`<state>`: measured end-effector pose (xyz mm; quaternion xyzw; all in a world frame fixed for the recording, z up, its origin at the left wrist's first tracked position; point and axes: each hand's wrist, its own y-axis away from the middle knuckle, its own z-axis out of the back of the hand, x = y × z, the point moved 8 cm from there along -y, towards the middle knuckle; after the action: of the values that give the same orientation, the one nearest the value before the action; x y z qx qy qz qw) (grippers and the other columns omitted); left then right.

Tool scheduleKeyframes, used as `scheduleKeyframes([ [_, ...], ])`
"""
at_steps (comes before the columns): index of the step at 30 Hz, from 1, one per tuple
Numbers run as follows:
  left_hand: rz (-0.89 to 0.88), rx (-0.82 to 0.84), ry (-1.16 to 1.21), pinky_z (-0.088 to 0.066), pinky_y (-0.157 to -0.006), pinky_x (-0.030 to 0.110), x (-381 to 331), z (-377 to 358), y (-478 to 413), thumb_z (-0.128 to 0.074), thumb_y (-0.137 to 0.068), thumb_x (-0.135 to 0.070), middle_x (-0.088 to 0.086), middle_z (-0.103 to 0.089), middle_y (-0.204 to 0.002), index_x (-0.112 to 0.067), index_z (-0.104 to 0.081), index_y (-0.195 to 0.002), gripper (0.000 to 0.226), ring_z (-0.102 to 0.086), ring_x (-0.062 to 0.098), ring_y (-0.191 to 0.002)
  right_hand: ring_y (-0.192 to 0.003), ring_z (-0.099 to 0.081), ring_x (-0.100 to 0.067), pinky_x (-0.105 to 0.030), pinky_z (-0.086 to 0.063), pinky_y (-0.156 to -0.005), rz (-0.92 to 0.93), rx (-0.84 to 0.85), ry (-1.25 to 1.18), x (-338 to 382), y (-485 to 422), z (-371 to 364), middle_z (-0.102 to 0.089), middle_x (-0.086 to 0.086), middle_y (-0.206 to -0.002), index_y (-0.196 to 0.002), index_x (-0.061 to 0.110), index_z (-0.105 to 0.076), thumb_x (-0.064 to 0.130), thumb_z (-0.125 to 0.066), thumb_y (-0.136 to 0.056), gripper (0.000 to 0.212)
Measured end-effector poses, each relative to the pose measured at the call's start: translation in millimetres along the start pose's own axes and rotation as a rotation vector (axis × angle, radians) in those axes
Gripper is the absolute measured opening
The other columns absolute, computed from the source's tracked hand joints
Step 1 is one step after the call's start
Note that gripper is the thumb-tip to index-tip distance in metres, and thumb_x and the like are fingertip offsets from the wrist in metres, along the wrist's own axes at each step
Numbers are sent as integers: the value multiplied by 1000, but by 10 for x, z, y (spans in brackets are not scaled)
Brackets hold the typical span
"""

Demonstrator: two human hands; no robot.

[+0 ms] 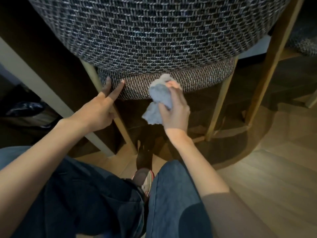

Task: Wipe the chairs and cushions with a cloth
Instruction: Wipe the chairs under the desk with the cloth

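Head view: right hand (176, 110) grips the crumpled grey cloth (160, 95), fingers curled round it, and the cloth is pressed on the rim of the seat cushion (197, 78), about mid-rim. Left hand (101, 109) is at the cushion's left end with two fingers straight and touching the weave. Its other fingers are folded in, holding nothing, just beside the wooden leg (123, 127) below that cushion corner.

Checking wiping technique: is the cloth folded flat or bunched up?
Bunched up: the cloth is crumpled in the right hand, a loose end hanging below.

Wooden floor (274, 186), white panel (34, 81) at left
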<state>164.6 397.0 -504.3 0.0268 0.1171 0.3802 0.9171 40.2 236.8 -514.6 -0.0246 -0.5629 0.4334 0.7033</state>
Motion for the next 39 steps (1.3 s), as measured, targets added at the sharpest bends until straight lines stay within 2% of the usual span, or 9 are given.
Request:
scheduleKeyframes([
  [5,-74,-111,-25,-29,-113,39,-48,-32,140,-64,-87,-9,0,23,-157,-25,16,-149,103,3,23,-147,-122,-53,-30,-42,-41,-105,257,172,47,311,136,-128,-56,-10,-134,-128,5,-59,0,-67,-78,51],
  [8,-1,-135,-65,-14,-119,39,115,-37,175,-61,-88,-9,3,21,-158,-16,13,-151,97,8,24,-147,-112,-57,-29,-39,-44,-97,582,220,317,695,164,-446,-55,-5,-137,-131,14,-59,11,-51,-86,46],
  [10,89,-120,-100,-5,-120,39,298,-14,187,-59,-90,-8,7,21,-157,-11,14,-150,95,12,26,-146,-111,-58,-25,-38,-42,-98,651,242,567,782,100,-682,-50,3,-143,-135,28,-55,20,-42,-90,47],
  [14,124,-149,-70,-9,-120,40,361,28,197,-57,-91,-7,5,20,-158,-13,15,-150,93,8,24,-147,-140,-31,-32,-50,-7,-119,744,432,779,517,10,-954,-25,1,-157,-146,43,-30,35,-44,-93,55],
  [20,72,-133,-19,-13,-119,41,131,-10,68,-54,-91,-3,1,19,-158,-17,15,-150,91,6,26,-147,-123,-55,-28,-43,-43,-106,1109,333,686,464,20,-638,-57,-2,-135,-120,29,-65,8,-53,-89,40],
  [27,116,-138,63,-36,-108,49,244,-30,69,-54,-91,-5,3,3,-161,-20,12,-151,91,-18,28,-144,-130,-47,-33,-46,-41,-107,1049,394,520,381,22,-459,-53,-11,-138,-122,12,-66,-7,-57,-86,42],
  [30,241,29,51,-23,-116,45,475,-160,86,-60,-89,-8,6,3,-160,-14,9,-151,92,-10,26,-147,-133,-45,-30,-43,-42,-106,994,441,460,689,13,-744,-51,-12,-141,-126,11,-62,-1,-55,-85,44],
  [35,325,99,41,-17,-118,45,590,-217,134,-61,-89,-9,4,7,-160,-16,9,-152,95,-2,25,-147,-141,-32,-24,-35,-21,-116,831,503,597,892,-63,-1151,-39,-4,-151,-136,21,-50,20,-57,-88,49],
  [39,329,58,128,-17,-119,38,504,-143,177,-60,-90,-9,5,5,-160,-13,10,-151,93,-4,24,-147,-139,-37,-26,-38,-35,-112,948,503,594,717,13,-962,-48,1,-144,-115,20,-65,12,-41,-92,34],
])
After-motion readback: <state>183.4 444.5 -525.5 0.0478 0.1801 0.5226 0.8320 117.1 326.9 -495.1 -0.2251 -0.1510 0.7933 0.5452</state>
